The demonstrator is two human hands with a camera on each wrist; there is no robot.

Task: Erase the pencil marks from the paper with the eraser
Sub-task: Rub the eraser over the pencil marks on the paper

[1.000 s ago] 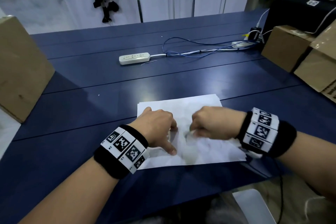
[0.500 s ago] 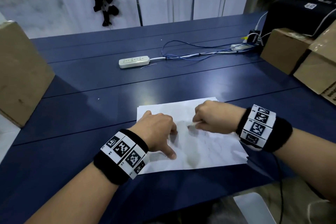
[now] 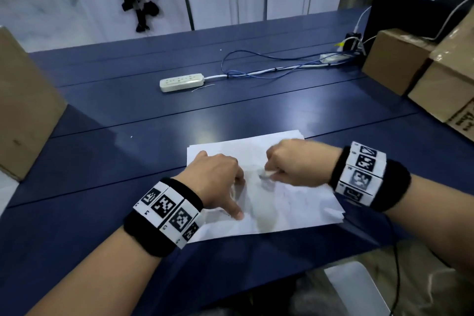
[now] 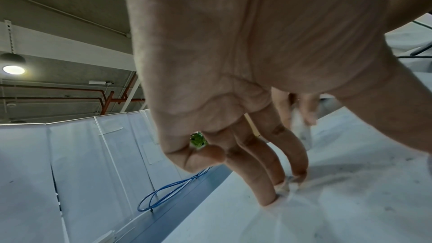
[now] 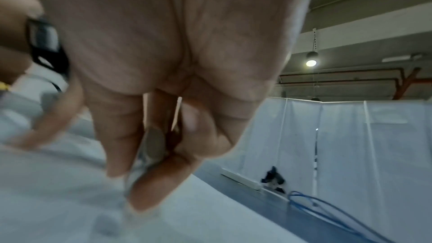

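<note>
The dark blue worktop (image 3: 107,115) carries closed cardboard boxes (image 3: 395,61) at its edges; their contents cannot be seen. A white power strip (image 3: 181,81) lies beyond the paper (image 3: 287,215), which sits on the worktop's near part. The left hand (image 3: 218,182) presses straight fingertips (image 4: 268,197) onto the paper's left half. Just right of it, the right hand (image 3: 295,164) curls into a fist, its grip pinching a small white eraser (image 3: 266,174) whose tip touches the paper.

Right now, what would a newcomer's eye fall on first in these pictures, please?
Two hands on a white paper at the near edge of a blue table: the left hand presses it flat, the right hand pinches an eraser against it. Next, the white power strip farther back.
</note>
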